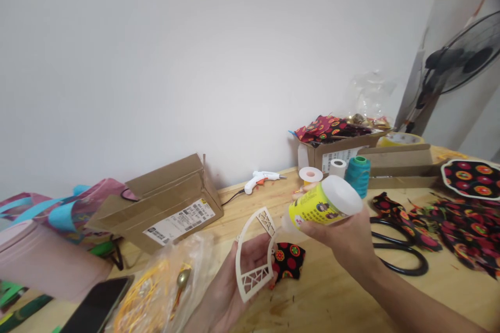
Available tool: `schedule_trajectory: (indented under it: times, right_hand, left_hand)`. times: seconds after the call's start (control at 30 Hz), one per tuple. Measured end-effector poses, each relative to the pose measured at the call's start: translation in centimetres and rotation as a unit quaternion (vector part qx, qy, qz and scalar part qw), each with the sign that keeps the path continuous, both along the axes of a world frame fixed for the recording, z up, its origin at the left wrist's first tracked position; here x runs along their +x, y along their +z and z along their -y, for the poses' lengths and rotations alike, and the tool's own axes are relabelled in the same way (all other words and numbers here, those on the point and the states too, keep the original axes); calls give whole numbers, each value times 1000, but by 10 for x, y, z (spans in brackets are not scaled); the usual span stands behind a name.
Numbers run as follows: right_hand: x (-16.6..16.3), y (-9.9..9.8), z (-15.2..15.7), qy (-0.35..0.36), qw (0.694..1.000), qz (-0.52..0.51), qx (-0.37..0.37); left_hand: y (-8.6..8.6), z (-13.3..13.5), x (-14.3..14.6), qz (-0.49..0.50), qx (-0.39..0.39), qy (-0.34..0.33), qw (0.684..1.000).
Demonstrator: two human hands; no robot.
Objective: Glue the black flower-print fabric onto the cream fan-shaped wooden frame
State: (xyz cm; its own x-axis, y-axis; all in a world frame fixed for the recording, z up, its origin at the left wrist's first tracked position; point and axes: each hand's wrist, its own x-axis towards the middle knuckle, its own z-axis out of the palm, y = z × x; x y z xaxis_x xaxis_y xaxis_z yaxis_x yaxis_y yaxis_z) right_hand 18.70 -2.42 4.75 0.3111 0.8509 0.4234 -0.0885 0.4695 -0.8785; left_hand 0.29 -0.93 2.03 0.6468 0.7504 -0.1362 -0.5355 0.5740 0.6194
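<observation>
My left hand (238, 276) lies palm up over the wooden table (332, 296), its fingers curled around a cream cut-out frame piece (253, 255) with lattice panels. My right hand (344, 237) grips a glue bottle (326, 203) with a yellow label and white body. The bottle is tipped sideways, its nozzle end pointing at the frame. A scrap of black fabric with red and orange circles (288, 260) lies on the table just right of the frame, under the bottle.
A cardboard box (164, 203) and a white glue gun (260, 179) sit behind. Black scissors (398, 250), patterned fabric scraps (457, 223), a teal thread spool (358, 174), tape rolls (312, 174) and a fabric-filled box (339, 140) lie right. A phone (97, 304) and plastic bag (164, 286) lie left.
</observation>
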Motion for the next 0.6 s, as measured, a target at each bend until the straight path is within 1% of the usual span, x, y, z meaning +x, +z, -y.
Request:
schedule_trajectory:
  times: [0.3, 0.47, 0.6]
  right_hand:
    - [-3, -4, 3, 16, 1000, -4, 18]
    - [-7, -6, 5, 57, 998, 0, -2]
    - [-6, -6, 3, 44, 999, -18, 1]
  left_hand:
    - [0, 1, 0, 22, -2, 0, 1000]
    - [-1, 0, 1, 25, 7, -2, 1000]
    - [-2, -1, 2, 17, 4, 0, 1000]
